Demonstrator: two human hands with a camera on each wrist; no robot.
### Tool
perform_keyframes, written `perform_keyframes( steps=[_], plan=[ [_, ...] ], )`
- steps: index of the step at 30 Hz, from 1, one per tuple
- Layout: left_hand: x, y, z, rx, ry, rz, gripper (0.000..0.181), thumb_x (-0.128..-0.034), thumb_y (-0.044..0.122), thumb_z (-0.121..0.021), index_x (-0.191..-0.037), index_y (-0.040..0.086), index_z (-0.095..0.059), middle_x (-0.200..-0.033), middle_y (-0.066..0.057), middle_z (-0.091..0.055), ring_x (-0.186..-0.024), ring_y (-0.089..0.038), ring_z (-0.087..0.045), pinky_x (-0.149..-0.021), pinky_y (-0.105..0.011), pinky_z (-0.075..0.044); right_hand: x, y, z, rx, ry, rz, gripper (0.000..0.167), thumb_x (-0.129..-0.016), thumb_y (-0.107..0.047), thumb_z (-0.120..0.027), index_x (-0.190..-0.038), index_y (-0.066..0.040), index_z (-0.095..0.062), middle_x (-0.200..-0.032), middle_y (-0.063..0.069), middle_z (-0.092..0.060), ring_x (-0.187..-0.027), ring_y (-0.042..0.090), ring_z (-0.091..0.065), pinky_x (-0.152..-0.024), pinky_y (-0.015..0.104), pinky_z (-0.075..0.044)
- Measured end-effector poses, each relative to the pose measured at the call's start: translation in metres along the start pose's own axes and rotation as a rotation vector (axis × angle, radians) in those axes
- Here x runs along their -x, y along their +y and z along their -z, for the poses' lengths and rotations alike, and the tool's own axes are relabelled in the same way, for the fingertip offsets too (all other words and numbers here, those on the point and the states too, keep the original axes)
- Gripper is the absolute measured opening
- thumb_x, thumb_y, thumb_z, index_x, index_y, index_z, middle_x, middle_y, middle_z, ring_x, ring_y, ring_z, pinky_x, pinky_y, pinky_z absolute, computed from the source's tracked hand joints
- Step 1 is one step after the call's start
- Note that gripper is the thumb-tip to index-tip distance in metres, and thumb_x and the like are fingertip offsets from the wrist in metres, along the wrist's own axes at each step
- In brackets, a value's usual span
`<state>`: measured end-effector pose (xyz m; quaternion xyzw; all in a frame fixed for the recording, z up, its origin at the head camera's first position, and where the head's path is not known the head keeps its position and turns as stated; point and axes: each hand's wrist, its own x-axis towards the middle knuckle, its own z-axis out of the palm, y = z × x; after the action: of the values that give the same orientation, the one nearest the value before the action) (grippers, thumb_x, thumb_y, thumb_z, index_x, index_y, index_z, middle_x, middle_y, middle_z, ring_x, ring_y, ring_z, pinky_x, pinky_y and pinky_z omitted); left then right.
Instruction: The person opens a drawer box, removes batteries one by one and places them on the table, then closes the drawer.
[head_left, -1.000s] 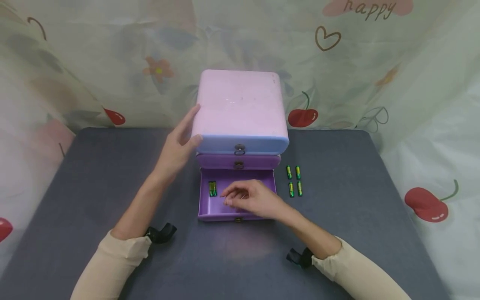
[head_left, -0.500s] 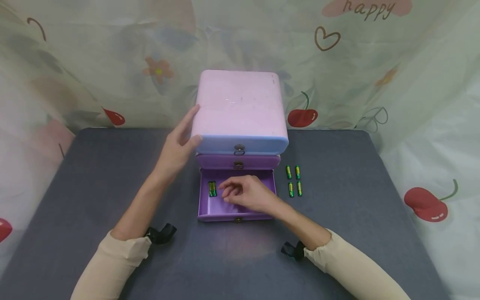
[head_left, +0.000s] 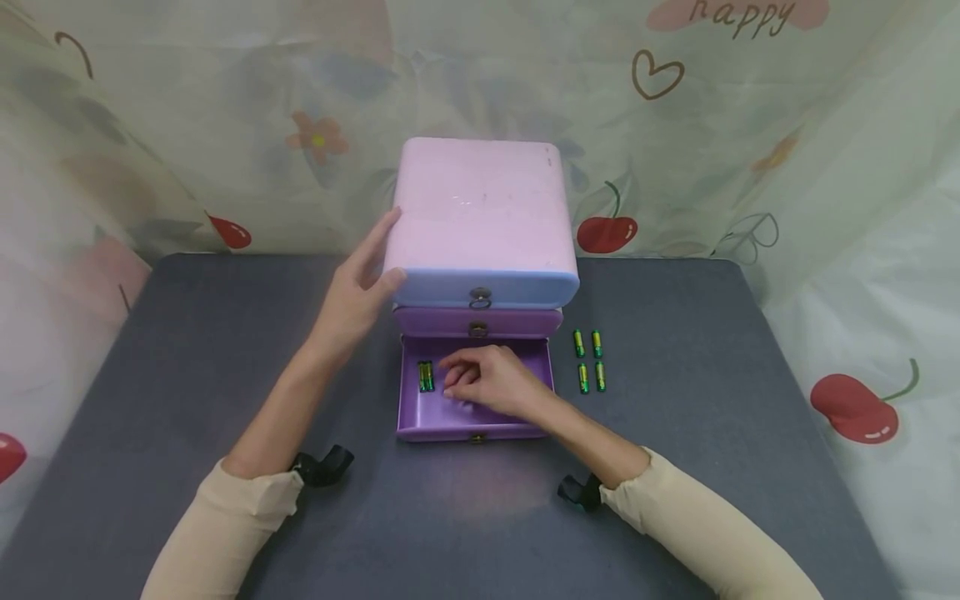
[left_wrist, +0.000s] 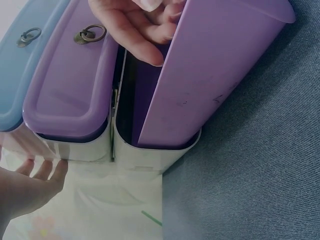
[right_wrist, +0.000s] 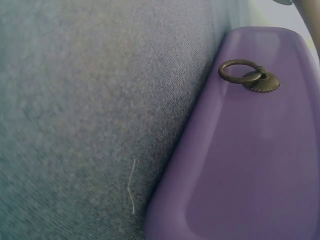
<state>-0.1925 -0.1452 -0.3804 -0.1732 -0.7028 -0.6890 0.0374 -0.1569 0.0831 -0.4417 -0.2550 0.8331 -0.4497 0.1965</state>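
Observation:
My left hand (head_left: 348,300) rests against the left side of a small pink-topped drawer cabinet (head_left: 480,204). Its fingers and thumb touch the side wall, as the left wrist view also shows. The bottom purple drawer (head_left: 474,435) is pulled out. Over the inside of this drawer is my right hand (head_left: 498,383), its fingers bent; whether anything lies between them is hidden. Left of those fingertips, two green batteries (head_left: 426,377) lie side by side on the drawer floor. The left wrist view catches the right hand's fingers (left_wrist: 145,35) over the drawer's edge.
Several green batteries (head_left: 583,379) lie in two rows on the dark grey table (head_left: 675,350), right of the drawer. Above the open drawer are a closed purple drawer (head_left: 517,322) and a blue one (head_left: 525,289), both with ring pulls. A patterned curtain (head_left: 225,125) hangs behind.
My right hand and forearm have shifted slightly left and away from me over the drawer, its fingers drawing in a little. The left hand, cabinet and batteries stay where they were.

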Motion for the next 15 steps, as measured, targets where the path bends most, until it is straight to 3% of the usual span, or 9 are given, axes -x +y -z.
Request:
perform_keyframes(
  steps=[5,15],
  plan=[
    [-0.001,0.001,0.001,0.001,-0.004,0.003,0.065,-0.0973,0.022,-0.064,-0.156,0.023,-0.035,-0.162,0.002,-0.027,-0.148,-0.018,-0.025,-0.119,-0.044,-0.024,-0.004,0.000,-0.001,0.028,-0.010,-0.001,0.037,-0.084,-0.012,-0.080,-0.118,-0.003,-0.070,-0.088,-0.004,-0.072,-0.075,0.004,-0.066,-0.070,0.021,-0.054],
    [0.000,0.001,0.000,0.015,-0.012,-0.020,0.073,-0.0934,0.039,-0.069,-0.155,0.022,-0.035,-0.163,0.002,-0.026,-0.149,-0.016,-0.024,-0.120,-0.041,-0.022,-0.012,0.001,-0.004,0.061,-0.026,0.038,0.041,-0.083,-0.011,-0.080,-0.121,0.001,-0.069,-0.087,-0.001,-0.073,-0.074,0.004,-0.067,-0.068,0.019,-0.054]
  ],
)
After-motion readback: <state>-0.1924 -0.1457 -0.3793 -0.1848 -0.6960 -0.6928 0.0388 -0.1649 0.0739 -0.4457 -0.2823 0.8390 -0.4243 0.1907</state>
